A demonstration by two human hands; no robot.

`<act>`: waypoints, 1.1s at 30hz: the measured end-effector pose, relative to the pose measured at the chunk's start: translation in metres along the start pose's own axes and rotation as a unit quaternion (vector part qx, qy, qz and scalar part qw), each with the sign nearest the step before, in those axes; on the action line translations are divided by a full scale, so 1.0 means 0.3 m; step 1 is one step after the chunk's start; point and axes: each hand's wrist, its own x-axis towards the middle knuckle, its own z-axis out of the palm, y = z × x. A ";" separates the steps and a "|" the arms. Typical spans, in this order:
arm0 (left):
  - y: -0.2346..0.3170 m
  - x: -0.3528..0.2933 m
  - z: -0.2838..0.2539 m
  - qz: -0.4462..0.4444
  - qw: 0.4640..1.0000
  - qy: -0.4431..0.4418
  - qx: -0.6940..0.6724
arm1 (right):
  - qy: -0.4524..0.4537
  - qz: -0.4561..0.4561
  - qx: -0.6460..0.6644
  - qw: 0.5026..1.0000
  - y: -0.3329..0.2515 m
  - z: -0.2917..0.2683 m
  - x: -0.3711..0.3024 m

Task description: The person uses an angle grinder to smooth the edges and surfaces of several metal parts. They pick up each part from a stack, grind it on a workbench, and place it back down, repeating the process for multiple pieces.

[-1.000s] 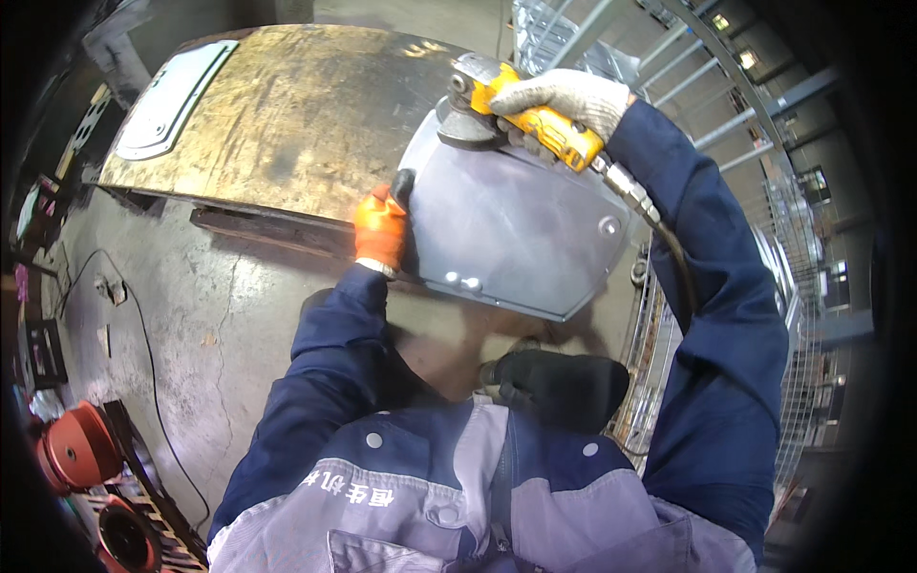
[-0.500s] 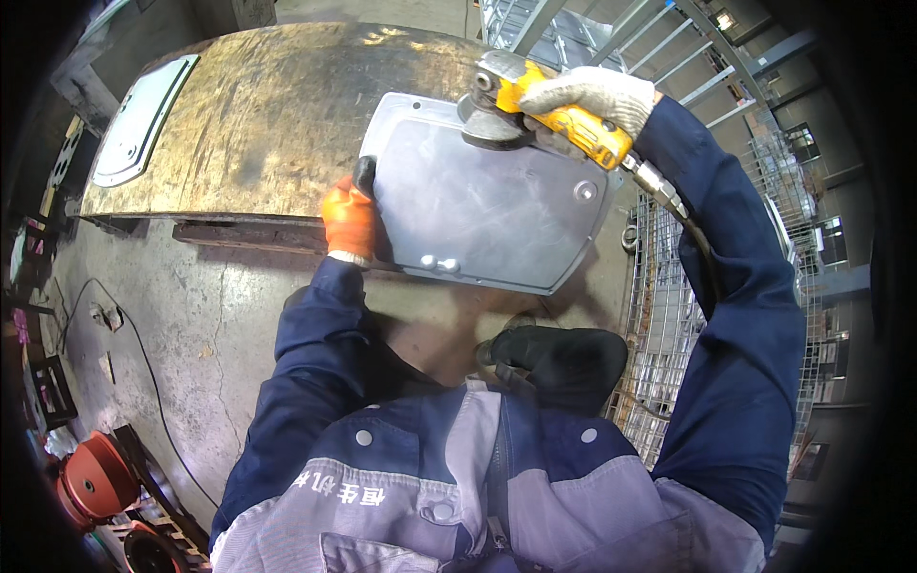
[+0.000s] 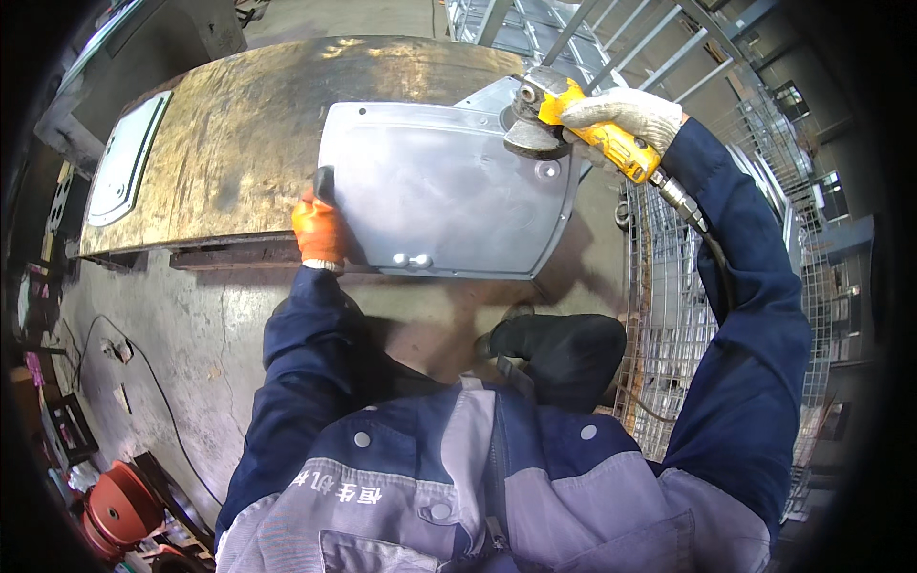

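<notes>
A grey metal panel [image 3: 444, 191] with rounded corners and a few bosses lies over the near right edge of the wooden table, its near part jutting out past it. My left hand [image 3: 318, 227], in an orange glove with a dark thumb tip, is closed on the panel's left edge. In a whitish glove, my right hand [image 3: 630, 113] wraps around a yellow angle grinder [image 3: 616, 145] with a hose at its rear. The grinder's disc [image 3: 535, 138] is at the panel's far right edge; whether it touches I cannot tell. Another grey plate [image 3: 490, 99] shows behind the panel.
The worn wooden table [image 3: 239, 124] bears a second pale panel [image 3: 129, 158] at its left end. Wire mesh cages [image 3: 659, 315] stand on the right, with metal rails [image 3: 611, 38] beyond. A black cable [image 3: 158, 377] crosses the floor near red round parts [image 3: 124, 506].
The panel has shifted left and turned slightly, my left hand going with it. My right hand and the grinder have moved right along the far edge. More of the plate behind shows.
</notes>
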 end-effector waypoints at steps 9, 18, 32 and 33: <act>-0.050 0.038 -0.021 -0.041 0.998 -0.019 -0.045 | 0.085 0.030 0.060 0.994 0.208 -0.168 -0.120; 0.003 0.028 0.003 -0.007 0.999 -0.033 0.001 | 0.093 -0.041 0.269 0.958 0.419 -0.219 -0.164; -0.048 0.118 -0.018 -0.039 0.991 -0.014 0.127 | -0.046 -0.059 0.431 0.899 0.640 -0.149 0.127; -0.043 0.115 -0.016 -0.046 0.992 -0.005 0.119 | -0.046 -0.066 0.429 0.900 0.647 -0.153 0.141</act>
